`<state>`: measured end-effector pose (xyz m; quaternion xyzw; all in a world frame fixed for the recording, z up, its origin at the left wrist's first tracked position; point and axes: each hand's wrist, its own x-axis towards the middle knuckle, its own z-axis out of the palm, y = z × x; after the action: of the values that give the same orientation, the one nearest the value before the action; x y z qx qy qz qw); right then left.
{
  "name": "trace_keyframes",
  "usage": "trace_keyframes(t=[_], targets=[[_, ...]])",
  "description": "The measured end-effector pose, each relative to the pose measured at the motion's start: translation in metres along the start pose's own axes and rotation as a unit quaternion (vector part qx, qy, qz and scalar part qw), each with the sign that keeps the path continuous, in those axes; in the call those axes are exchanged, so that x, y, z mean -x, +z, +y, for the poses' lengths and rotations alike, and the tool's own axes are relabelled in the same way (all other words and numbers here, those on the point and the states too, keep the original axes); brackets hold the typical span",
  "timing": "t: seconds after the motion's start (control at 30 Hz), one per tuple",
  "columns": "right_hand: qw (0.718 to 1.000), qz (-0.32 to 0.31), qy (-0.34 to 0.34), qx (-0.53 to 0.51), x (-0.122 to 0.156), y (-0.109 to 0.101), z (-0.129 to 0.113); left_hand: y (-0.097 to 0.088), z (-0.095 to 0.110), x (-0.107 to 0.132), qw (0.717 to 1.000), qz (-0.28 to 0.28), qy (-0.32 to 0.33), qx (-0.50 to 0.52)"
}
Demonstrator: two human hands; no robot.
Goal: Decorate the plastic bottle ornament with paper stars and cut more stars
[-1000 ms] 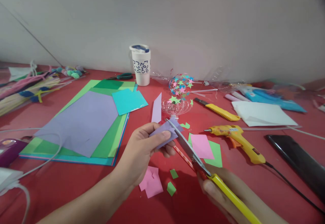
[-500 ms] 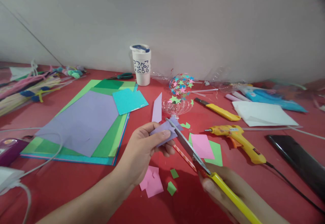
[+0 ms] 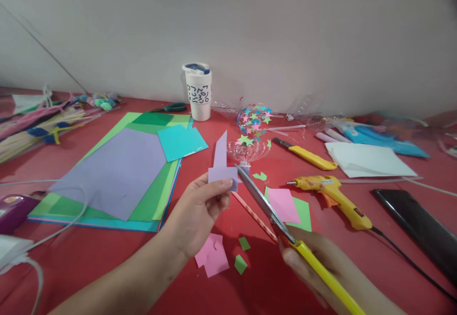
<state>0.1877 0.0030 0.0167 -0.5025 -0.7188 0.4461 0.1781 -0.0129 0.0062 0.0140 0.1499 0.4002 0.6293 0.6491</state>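
Observation:
My left hand [image 3: 203,210] pinches a small piece of purple paper [image 3: 217,174] between thumb and fingers. In my right hand [image 3: 307,258] are scissors [image 3: 262,200] with yellow handles, their blade tips right beside the paper's right edge. Behind the held piece lies a purple paper strip [image 3: 220,150]. A clear plastic ornament covered in colored stars [image 3: 254,120] stands just beyond the blades. Under my hands lie a patterned straw [image 3: 255,217], pink scraps [image 3: 214,258] and small green scraps [image 3: 241,263].
Colored sheets [image 3: 114,172] are stacked on the left, with a turquoise piece [image 3: 183,142] on them. A white cup [image 3: 199,93] stands at the back. To the right lie a yellow cutter [image 3: 310,157], a glue gun [image 3: 332,193], white paper [image 3: 369,158] and a black phone [image 3: 416,231].
My left hand has turned the purple paper and drawn it slightly left of the blades. A purple bit now shows by the ornament's base. The scissors have hardly moved.

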Motion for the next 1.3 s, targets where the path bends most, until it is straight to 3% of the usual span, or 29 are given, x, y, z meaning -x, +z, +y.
trace_keyframes(t=[0.13, 0.27, 0.53, 0.6, 0.8, 0.93, 1.13, 1.3], targets=[[1.000, -0.015, -0.012, 0.001, -0.004, 0.000, 0.003, 0.001, 0.002, 0.000, 1.000, -0.001, 0.017, -0.005], [0.998, -0.054, 0.021, -0.026, -0.007, 0.001, 0.006, 0.001, 0.006, 0.000, 0.999, -0.013, 0.026, -0.023], [0.998, -0.063, 0.016, -0.005, -0.010, 0.002, 0.014, -0.002, 0.004, -0.004, 0.999, -0.027, 0.015, 0.018], [0.998, -0.062, 0.015, 0.005, -0.009, 0.002, 0.014, -0.002, 0.004, -0.004, 0.999, -0.023, 0.041, -0.005], [0.996, 0.034, -0.043, 0.063, -0.004, -0.001, 0.010, 0.000, 0.009, 0.000, 0.992, 0.005, 0.093, -0.083], [0.993, 0.029, -0.058, 0.102, -0.004, -0.003, 0.010, 0.001, 0.008, 0.001, 0.983, 0.019, 0.106, -0.148], [0.993, 0.026, -0.070, 0.092, -0.003, -0.004, 0.008, 0.003, 0.007, 0.003, 0.972, -0.005, 0.133, -0.196], [0.995, 0.005, -0.066, 0.073, -0.002, -0.006, 0.009, 0.004, 0.010, 0.004, 0.939, -0.004, 0.185, -0.290]])
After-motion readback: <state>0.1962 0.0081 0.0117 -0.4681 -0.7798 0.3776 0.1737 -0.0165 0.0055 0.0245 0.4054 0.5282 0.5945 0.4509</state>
